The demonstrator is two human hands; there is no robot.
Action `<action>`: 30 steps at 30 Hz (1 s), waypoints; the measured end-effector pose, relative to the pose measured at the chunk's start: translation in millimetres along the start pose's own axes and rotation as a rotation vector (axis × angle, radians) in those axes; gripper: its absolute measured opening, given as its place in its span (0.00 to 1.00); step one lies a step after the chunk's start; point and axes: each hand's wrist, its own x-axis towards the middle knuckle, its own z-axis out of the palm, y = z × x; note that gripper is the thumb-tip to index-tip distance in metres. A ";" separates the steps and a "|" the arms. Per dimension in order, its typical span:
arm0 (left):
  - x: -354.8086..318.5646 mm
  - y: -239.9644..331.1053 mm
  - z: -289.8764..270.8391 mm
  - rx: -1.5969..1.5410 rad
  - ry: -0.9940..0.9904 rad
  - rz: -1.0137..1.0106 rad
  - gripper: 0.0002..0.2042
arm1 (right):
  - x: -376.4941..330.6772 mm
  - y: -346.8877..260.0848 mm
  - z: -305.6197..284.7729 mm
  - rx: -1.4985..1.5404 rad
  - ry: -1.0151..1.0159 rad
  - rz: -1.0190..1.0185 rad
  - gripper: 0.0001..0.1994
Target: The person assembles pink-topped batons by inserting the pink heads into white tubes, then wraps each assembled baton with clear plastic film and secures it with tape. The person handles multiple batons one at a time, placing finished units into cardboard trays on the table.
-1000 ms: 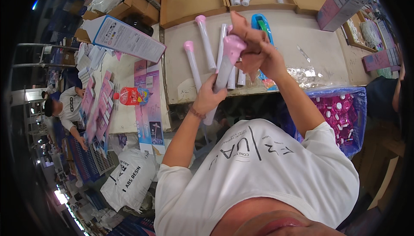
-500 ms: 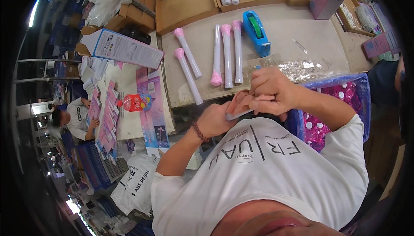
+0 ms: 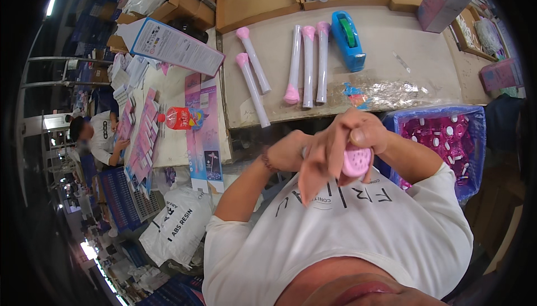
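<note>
My right hand (image 3: pixel 366 133) is closed around a pink round end piece (image 3: pixel 356 162) with small holes in its face, just above my lap. Close against it is my left hand (image 3: pixel 313 166), a bracelet at its wrist; motion smears its fingers, so its grip is unclear. Whatever joins the pink piece is hidden behind the hands. On the bench beyond lie several whitish tubes with pink ends, such as the tube wand (image 3: pixel 308 65) and another wand (image 3: pixel 253 91). A blue tape dispenser (image 3: pixel 348 43) with green tape stands right of them.
A blue-lined bin (image 3: pixel 479 155) of pink bottles sits at my right. Cardboard trays (image 3: pixel 257 4) line the bench's back. Left are a tall printed box (image 3: pixel 179 46), a red-labelled bottle (image 3: pixel 178 118) and flat printed cartons (image 3: pixel 146 133). Another person (image 3: pixel 100 133) works at far left.
The pink holed face has come into view in my right hand, and both hands have shifted lower. My view has turned slightly, moving the bench things to the right.
</note>
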 end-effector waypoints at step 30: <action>17.1 -8.6 -1.3 0.310 0.911 -0.474 0.10 | 56.9 -11.1 0.7 -0.774 0.803 -0.555 0.13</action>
